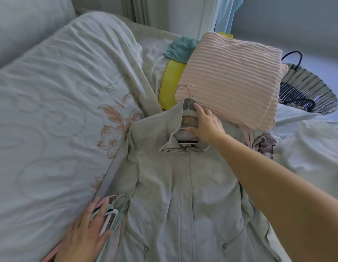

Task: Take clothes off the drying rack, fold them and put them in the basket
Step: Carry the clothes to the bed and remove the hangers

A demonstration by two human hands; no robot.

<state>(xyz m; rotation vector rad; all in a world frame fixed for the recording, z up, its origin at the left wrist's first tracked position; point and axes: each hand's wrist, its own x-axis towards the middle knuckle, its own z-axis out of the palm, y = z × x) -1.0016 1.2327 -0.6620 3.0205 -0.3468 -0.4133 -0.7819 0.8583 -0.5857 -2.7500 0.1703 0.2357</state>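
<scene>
A light grey zip-up jacket (183,195) lies spread flat, front up, on the bed. A hanger (187,103) is still inside its collar, with the metal hook pointing away from me. My right hand (206,125) reaches over the collar, and its fingers and thumb close round the hanger's neck. My left hand (85,231) lies flat with straight fingers on a bundle of loose pastel hangers (113,212) at the jacket's left edge. The dark woven basket (308,91) stands past the bed at the far right.
Behind the collar is a folded pink ribbed blanket (230,82) on top of yellow (172,84) and teal (179,48) cloths. A white quilt with flower embroidery (51,110) covers the left of the bed. Crumpled lilac fabric (264,146) lies right of the collar.
</scene>
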